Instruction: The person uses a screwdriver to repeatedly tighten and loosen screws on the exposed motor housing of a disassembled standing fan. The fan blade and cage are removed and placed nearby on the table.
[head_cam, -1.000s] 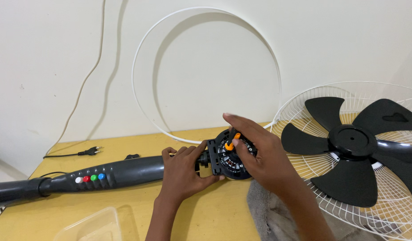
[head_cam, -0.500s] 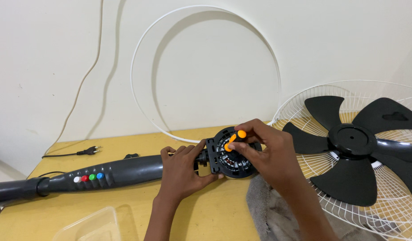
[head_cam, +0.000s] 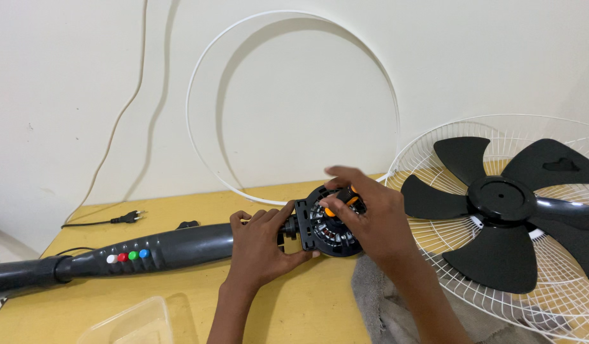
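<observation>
- The black fan stand column [head_cam: 116, 258] lies flat across the left part of the yellow table [head_cam: 180, 210], its far end running off the left edge of the view; a row of white, red, green and blue buttons [head_cam: 126, 257] sits on its upper side
- Behind it a black power plug [head_cam: 130, 218] lies on the tabletop near the back edge, its cord trailing left, and a thin white cable [head_cam: 125, 105] climbs the wall
- At the bottom edge a clear plastic container [head_cam: 132, 325] sits close to the near table edge, with bare yellow surface between it and the column
- The left hand [head_cam: 262, 245] grips the joint where the column meets the fan motor housing [head_cam: 323, 226], fingers curled tight around the neck and thumb pressed under the housing
- The motor housing, round and black with copper windings showing, rests on the table at about mid-width, just short of the back edge
- A white ring [head_cam: 294, 95] leans against the wall behind it, its lower arc touching the table
- The right hand [head_cam: 377, 223] covers the housing's right side; thumb and fingers pinch an orange-handled screwdriver [head_cam: 342, 202] against the motor face, index finger stretched out above
- A grey cloth [head_cam: 384, 306] lies under the right forearm at the near edge
- On the right a white wire grille [head_cam: 435, 242] holds the black five-blade fan blade [head_cam: 505, 204], just beside the right hand, leaving little free room there
</observation>
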